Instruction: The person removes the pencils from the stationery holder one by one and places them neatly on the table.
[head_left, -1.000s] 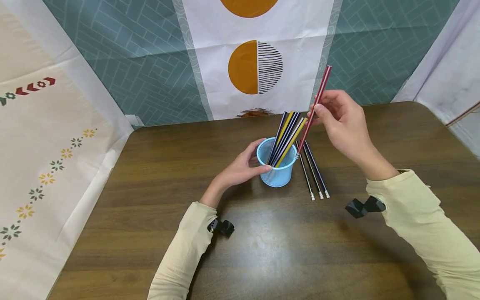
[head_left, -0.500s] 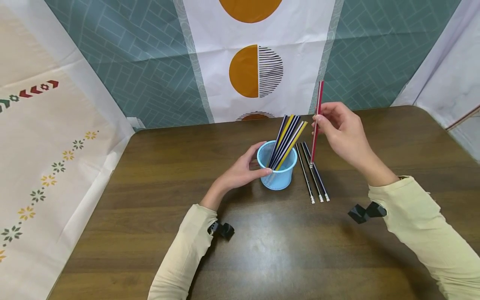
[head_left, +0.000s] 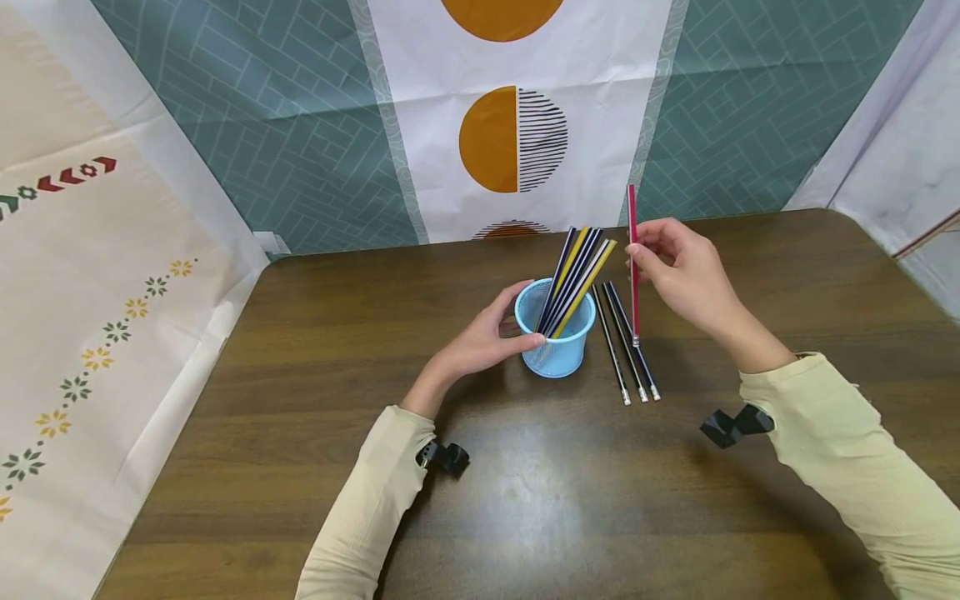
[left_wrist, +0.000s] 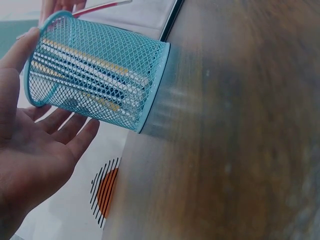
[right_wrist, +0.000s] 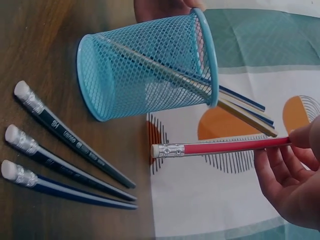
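Note:
My left hand [head_left: 483, 337] holds a light-blue mesh pencil cup [head_left: 553, 360], thumb at the rim and fingers around the far side. The cup stands upright on the table with several dark, white and yellow pencils [head_left: 588, 283] leaning to the right in it. To the right of the cup, my right hand [head_left: 686, 271] pinches a red pencil [right_wrist: 225, 145] between thumb and fingers. That pencil is nearly upright, its eraser end down, above three dark pencils [right_wrist: 75, 142] lying side by side on the table, erasers toward me.
The brown wooden table [head_left: 300, 433] ends at a back edge, behind which hangs a teal and white patterned cloth [head_left: 300, 142]. A cream cloth with a flower print [head_left: 67, 317] hangs at the left. Each wrist wears a small black camera [head_left: 442, 458].
The right hand has moved the red pencil down and slightly right, away from the cup's rim, turning it from a slant to nearly upright. The left hand stays on the cup.

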